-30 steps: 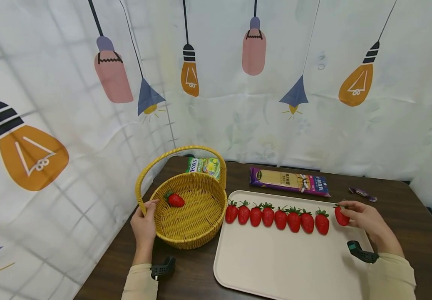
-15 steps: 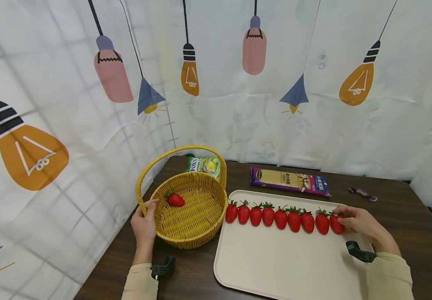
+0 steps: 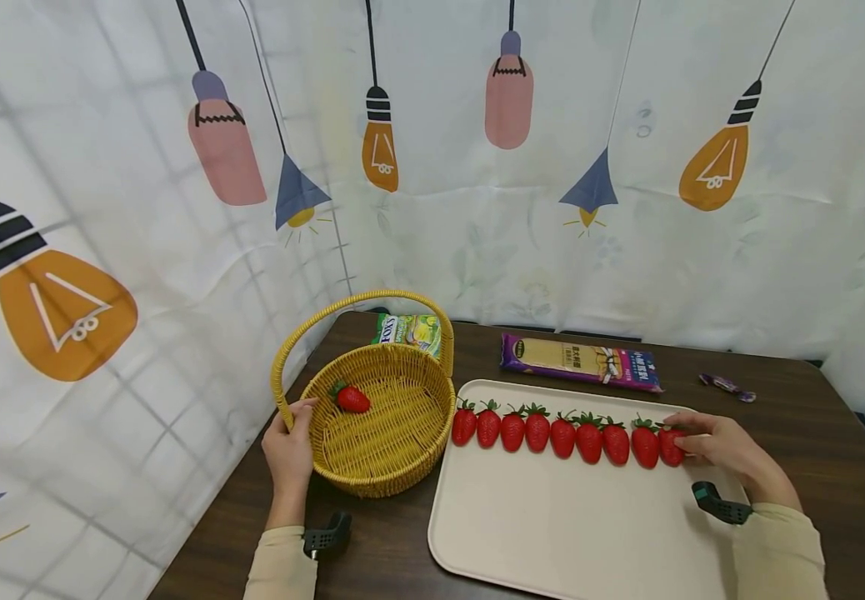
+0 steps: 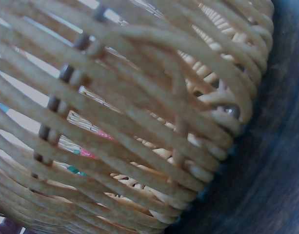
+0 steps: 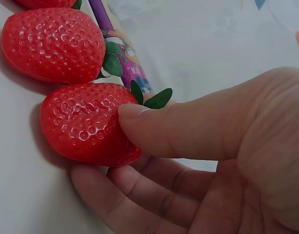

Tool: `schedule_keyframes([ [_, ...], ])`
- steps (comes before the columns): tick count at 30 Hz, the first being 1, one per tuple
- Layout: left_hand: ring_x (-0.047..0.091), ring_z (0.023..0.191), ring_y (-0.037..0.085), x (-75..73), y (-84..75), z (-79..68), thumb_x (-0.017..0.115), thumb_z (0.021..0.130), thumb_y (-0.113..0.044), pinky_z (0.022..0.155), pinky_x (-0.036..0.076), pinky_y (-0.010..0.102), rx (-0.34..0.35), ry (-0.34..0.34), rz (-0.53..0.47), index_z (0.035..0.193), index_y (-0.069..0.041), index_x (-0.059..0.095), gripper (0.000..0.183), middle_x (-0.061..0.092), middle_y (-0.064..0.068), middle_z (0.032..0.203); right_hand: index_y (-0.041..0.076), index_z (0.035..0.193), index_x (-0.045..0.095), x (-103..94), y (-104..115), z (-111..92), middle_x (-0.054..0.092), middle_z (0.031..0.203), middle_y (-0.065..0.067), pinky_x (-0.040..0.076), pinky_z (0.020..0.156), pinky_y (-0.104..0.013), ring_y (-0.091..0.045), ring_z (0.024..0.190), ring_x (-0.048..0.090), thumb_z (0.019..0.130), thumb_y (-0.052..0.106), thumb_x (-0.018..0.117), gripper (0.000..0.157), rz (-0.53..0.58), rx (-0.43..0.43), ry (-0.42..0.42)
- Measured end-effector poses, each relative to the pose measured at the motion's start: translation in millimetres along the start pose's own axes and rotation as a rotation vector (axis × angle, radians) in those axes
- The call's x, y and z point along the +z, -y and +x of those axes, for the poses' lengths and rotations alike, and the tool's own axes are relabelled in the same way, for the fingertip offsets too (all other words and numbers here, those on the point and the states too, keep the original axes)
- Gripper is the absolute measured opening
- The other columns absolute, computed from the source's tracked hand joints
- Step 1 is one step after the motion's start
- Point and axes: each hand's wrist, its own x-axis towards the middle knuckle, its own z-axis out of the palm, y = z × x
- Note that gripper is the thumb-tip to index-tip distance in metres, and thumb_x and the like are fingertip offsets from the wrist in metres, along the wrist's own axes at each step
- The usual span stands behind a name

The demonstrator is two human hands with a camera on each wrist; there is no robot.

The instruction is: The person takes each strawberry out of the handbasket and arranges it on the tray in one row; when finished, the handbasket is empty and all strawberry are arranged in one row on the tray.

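Observation:
My left hand (image 3: 289, 454) grips the left side of a yellow wicker basket (image 3: 383, 483) at the foot of its tall handle. A single strawberry (image 3: 352, 400) lies inside. The woven wall (image 4: 125, 102) fills the left wrist view, with red and green showing through its gaps. On a cream tray (image 3: 552, 525), several strawberries (image 3: 537, 433) form a row along the far side, leaves pointing away. With thumb and fingers, my right hand (image 3: 728, 454) pinches the rightmost strawberry (image 5: 88, 124) near its leaves. This one sits right against its neighbour (image 5: 54, 46).
Behind the tray lies a purple pasta packet (image 3: 581, 362). A small purple wrapped candy (image 3: 727, 387) rests farther right on the dark wooden table (image 3: 845, 467). A green packet (image 3: 410, 332) stands behind the basket. A lamp-patterned curtain (image 3: 447, 233) encloses the back and left.
My right hand has moved the strawberry leftward, closing the gap to the end of the row. Over the last half second it shifted only slightly. My left hand and the basket stay put.

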Motion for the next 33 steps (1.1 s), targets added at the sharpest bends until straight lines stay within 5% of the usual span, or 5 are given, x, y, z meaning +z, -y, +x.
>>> schedule_keyframes([
  [8, 0.034, 0.059, 0.014, -0.4, 2.0, 0.1, 0.061, 0.098, -0.031, 0.071, 0.030, 0.028, -0.014, 0.016, -0.036, 0.103, -0.002, 0.071, 0.031, 0.073, -0.002, 0.103, -0.007, 0.132, 0.052, 1.6, -0.8, 4.3, 0.058, 0.118, -0.023, 0.052, 0.074, -0.035, -0.026, 0.094, 0.056, 0.093, 0.012, 0.061, 0.044, -0.040, -0.023, 0.015],
  [17, 0.045, 0.067, 0.019, -0.6, 2.7, 0.2, 0.061, 0.098, -0.031, 0.072, 0.031, 0.028, -0.013, 0.021, -0.036, 0.104, 0.002, 0.070, 0.035, 0.073, 0.004, 0.106, -0.007, 0.134, 0.048, 2.5, -0.3, 4.7, 0.062, 0.110, -0.016, 0.055, 0.076, -0.036, -0.024, 0.093, 0.060, 0.101, 0.029, 0.055, 0.050, 0.002, -0.003, 0.019],
  [23, 0.046, 0.066, 0.013, -0.4, 1.9, -0.1, 0.062, 0.097, -0.029, 0.070, 0.032, 0.027, -0.010, 0.006, -0.042, 0.103, 0.003, 0.071, 0.033, 0.073, 0.005, 0.106, -0.008, 0.136, 0.046, 4.1, 1.5, 3.0, 0.059, 0.112, -0.021, 0.053, 0.073, -0.033, -0.025, 0.090, 0.058, 0.103, 0.034, 0.048, 0.054, 0.015, 0.019, -0.075],
  [28, 0.039, 0.061, 0.012, 0.3, 0.2, 0.0, 0.062, 0.097, -0.030, 0.070, 0.032, 0.027, -0.009, 0.002, -0.031, 0.102, -0.001, 0.072, 0.031, 0.072, 0.011, 0.107, -0.005, 0.139, 0.045, 6.1, 10.5, 0.4, 0.047, 0.133, -0.035, 0.052, 0.083, -0.050, -0.032, 0.092, 0.067, 0.103, 0.041, 0.044, 0.059, -0.021, -0.028, -0.181],
  [33, 0.027, 0.056, 0.015, 1.0, -0.8, 0.5, 0.062, 0.097, -0.029, 0.067, 0.031, 0.028, -0.009, -0.003, -0.027, 0.101, -0.004, 0.073, 0.027, 0.073, 0.010, 0.105, -0.002, 0.140, 0.045, 15.8, 32.3, 0.8, 0.044, 0.137, -0.035, 0.046, 0.087, -0.060, -0.040, 0.100, 0.066, 0.103, 0.043, 0.043, 0.058, -0.056, -0.075, -0.246],
])
